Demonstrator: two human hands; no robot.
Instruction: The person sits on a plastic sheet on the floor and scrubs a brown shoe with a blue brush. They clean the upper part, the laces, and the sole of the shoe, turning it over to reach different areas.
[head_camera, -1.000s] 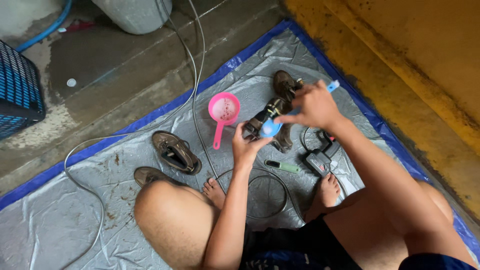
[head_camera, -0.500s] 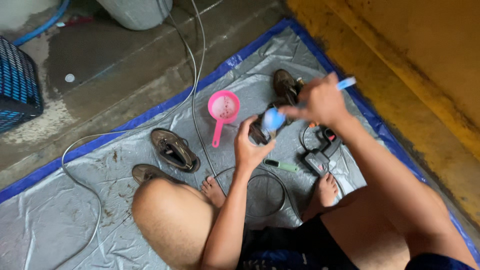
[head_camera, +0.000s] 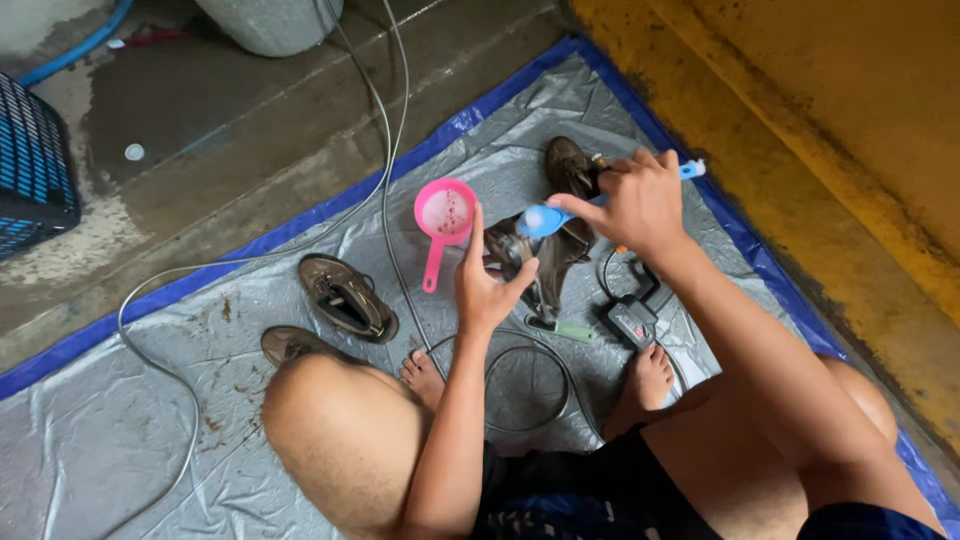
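a scoop (head_camera: 443, 215) lies on the tarp (head_camera: 120, 430), left of the held shoe (head_camera: 535, 262).

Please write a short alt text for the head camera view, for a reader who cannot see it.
A seated person's left hand holds a brown shoe while the right hand holds a blue brush over it. A pink scoop and two more shoes lie on a grey tarp.
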